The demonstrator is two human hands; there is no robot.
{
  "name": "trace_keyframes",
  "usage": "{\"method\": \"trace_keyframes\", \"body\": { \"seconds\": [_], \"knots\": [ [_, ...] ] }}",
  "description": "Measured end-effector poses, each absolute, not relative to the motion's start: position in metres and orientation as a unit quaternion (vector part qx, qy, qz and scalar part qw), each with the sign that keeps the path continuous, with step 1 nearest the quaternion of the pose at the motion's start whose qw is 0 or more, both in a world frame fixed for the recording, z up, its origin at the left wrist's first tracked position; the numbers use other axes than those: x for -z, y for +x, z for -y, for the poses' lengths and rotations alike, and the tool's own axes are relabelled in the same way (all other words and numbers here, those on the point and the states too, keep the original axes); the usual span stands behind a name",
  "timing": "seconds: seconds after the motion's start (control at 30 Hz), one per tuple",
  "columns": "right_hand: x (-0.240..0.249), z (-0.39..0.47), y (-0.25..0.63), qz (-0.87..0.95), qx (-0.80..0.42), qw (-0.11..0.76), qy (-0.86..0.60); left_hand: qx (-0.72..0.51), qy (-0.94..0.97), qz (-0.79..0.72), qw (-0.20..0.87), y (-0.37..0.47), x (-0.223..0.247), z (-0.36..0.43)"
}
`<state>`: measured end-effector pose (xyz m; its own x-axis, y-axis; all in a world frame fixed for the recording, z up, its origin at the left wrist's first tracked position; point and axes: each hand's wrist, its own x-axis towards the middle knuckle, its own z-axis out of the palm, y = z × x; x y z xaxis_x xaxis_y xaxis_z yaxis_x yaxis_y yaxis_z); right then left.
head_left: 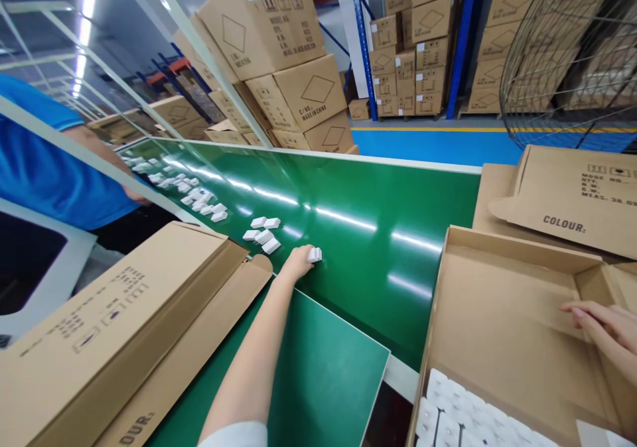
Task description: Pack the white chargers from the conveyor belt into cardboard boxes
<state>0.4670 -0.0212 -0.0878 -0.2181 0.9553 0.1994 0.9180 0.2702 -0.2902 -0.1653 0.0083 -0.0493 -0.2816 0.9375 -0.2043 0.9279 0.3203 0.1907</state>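
On the green conveyor belt, my left hand point(297, 262) is closed around small white boxes point(314, 255), seemingly two side by side. A loose group of several more white boxes point(263, 236) lies just beyond it, to the left. My right hand point(610, 331) hovers over the open cardboard carton point(502, 301) at the right, fingers stretched out with nothing visible in them. Rows of white boxes point(468, 415) fill the near part of that carton. The right hand's far side is cut off by the frame edge.
A closed carton point(114, 314) lies at the left on a green tabletop point(323, 361). More white boxes point(199, 198) trail along the conveyor belt point(348, 188) near a person in a blue shirt point(54, 162). Stacked cartons point(298, 95) and a wire fan point(562, 69) stand behind.
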Motion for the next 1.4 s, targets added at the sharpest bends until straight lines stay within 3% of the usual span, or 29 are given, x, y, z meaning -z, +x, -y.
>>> {"method": "trace_keyframes", "body": {
  "seconds": [0.2,0.27,0.37,0.6,0.67,0.77,1.07,1.2,1.27,1.4],
  "knots": [
    [0.070,0.028,0.451,0.775,-0.090,0.165,-0.604,-0.126,0.659,-0.718,0.188,-0.088,0.026,0.024],
    [0.066,0.029,0.447,0.772,-0.093,0.168,-0.606,-0.275,0.680,-0.624,0.270,-0.049,0.015,0.051],
    [0.062,0.030,0.443,0.775,-0.095,0.161,-0.604,-0.361,0.719,-0.490,0.335,0.000,0.002,0.092],
    [0.059,0.029,0.439,0.777,-0.095,0.132,-0.608,-0.441,0.772,-0.319,0.329,0.050,-0.010,0.126],
    [0.054,0.031,0.433,0.773,-0.097,0.129,-0.613,-0.394,0.786,-0.325,0.349,0.061,-0.021,0.126],
    [0.044,0.034,0.422,0.771,-0.090,0.122,-0.619,-0.219,0.827,-0.360,0.371,0.089,-0.042,0.121],
    [0.039,0.039,0.417,0.773,-0.124,0.177,-0.596,0.091,0.912,-0.340,0.211,0.216,-0.024,0.074],
    [0.039,0.041,0.418,0.772,-0.130,0.189,-0.593,0.232,0.861,-0.300,0.338,0.234,-0.023,0.067],
    [0.039,0.041,0.418,0.770,-0.134,0.193,-0.593,0.254,0.835,-0.291,0.391,0.233,-0.025,0.068],
    [0.039,0.041,0.419,0.769,-0.131,0.194,-0.594,0.216,0.867,-0.258,0.368,0.229,-0.027,0.077]
  ]
}}
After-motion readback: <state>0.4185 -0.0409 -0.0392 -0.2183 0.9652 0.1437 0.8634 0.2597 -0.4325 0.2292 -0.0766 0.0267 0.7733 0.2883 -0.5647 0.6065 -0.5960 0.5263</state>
